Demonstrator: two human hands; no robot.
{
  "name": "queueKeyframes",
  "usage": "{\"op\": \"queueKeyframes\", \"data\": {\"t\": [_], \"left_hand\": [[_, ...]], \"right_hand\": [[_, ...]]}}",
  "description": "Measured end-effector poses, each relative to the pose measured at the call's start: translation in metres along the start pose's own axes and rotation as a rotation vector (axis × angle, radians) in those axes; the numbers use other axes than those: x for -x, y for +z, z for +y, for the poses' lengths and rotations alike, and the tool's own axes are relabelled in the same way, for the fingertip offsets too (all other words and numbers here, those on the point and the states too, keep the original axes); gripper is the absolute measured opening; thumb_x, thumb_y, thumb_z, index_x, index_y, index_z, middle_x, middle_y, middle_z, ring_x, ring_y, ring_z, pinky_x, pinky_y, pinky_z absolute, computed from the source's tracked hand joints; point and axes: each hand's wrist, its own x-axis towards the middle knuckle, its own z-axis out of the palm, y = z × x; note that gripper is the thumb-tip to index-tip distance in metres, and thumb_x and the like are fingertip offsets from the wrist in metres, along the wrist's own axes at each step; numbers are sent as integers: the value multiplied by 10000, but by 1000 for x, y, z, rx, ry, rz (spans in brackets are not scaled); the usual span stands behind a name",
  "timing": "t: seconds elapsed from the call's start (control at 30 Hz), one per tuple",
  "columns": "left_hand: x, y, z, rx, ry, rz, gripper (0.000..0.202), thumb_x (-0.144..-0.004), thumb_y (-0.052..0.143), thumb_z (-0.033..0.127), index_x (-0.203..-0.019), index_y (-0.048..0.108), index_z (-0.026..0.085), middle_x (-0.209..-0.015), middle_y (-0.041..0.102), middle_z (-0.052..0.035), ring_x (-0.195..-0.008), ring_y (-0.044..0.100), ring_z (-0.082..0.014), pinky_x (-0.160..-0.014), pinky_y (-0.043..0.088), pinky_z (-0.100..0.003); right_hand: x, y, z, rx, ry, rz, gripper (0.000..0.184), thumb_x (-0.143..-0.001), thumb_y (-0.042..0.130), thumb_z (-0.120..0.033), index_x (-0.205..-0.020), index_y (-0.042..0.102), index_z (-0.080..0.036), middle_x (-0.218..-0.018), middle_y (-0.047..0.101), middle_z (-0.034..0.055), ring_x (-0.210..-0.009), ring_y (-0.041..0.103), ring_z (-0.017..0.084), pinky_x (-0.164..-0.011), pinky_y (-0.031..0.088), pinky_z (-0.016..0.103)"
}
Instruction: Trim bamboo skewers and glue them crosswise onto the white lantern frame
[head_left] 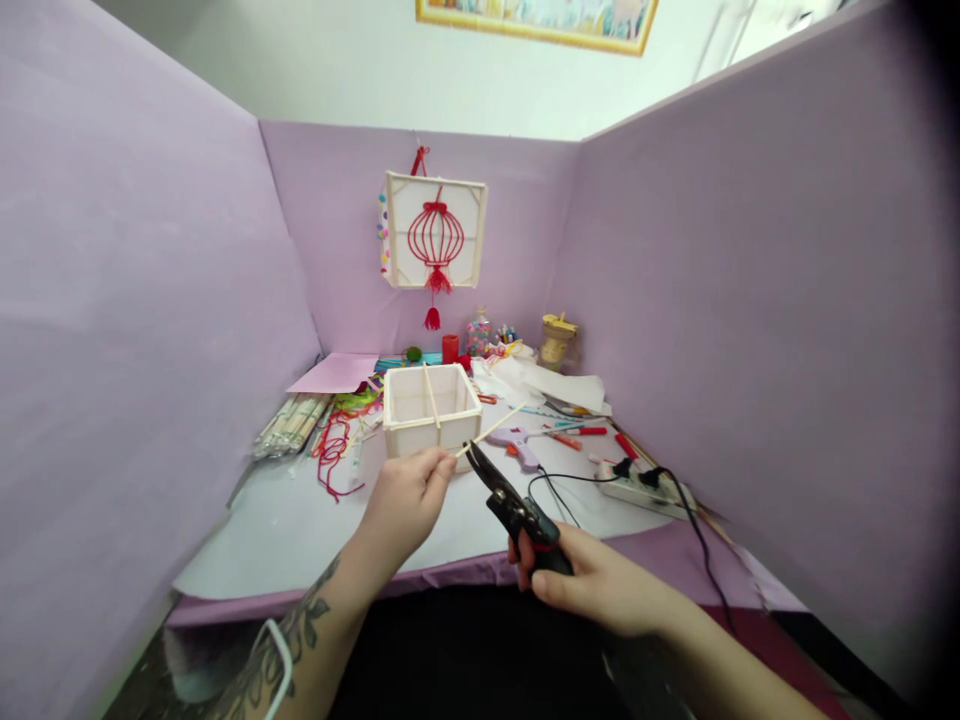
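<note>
While purple panels (712, 280) walled white-topped table (255, 545), square lantern (435, 232) hung behind open box (412, 440), pale crossbar (431, 395) over rim. Right hand (589, 580) gripped pruners (517, 510); left hand (409, 495) pinched thin stick (501, 424) at blades, near box. Power strip (637, 490), glue gun (517, 442) lay right; jar (478, 336) held colored bits.

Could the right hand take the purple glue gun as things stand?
Probably not directly: the right hand holds the black shears, which would likely need putting down first. The purple glue gun itself looks mostly uncovered.
</note>
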Motion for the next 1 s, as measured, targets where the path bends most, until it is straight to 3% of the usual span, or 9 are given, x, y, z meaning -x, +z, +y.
{"op": "queueKeyframes", "data": {"t": [0.13,0.3,0.4,0.77,1.0], "left_hand": [[2,5,0,237,-151,21,333,-900,445,380,-672,584,181,-488,496,27,-505,477,-130,-534,335,-238],[5,23,-7,737,-343,10,324,-846,506,457,-697,545,171,-455,392,68,-424,304,-80,-446,218,-208],[5,31,-9,915,-416,13,333,-802,553,483,-699,529,167,-439,368,82,-406,236,-61,-424,154,-201],[4,33,-3,944,-432,53,357,-779,586,505,-684,530,165,-428,341,87,-397,225,-53,-416,144,-196],[9,29,-4,512,-303,127,333,-872,476,439,-697,574,173,-483,401,53,-473,387,-104,-481,292,-215]], "right_hand": [[-5,9,2,9,-40,25,414,-813,592,-579,-881,539,-174,-852,559,45,-805,489,183,-727,397,311],[-12,19,7,83,-75,115,236,-859,574,-415,-903,505,-194,-865,525,25,-790,470,168,-724,407,297],[-13,22,7,120,-73,142,167,-865,564,-344,-897,492,-197,-851,522,17,-780,470,164,-721,409,292],[-13,24,-1,212,-9,218,111,-839,565,-242,-895,483,-193,-862,524,21,-807,490,176,-736,407,301],[-14,27,-5,304,35,264,99,-834,560,-214,-894,484,-190,-880,539,35,-809,512,187,-747,408,323]]}}
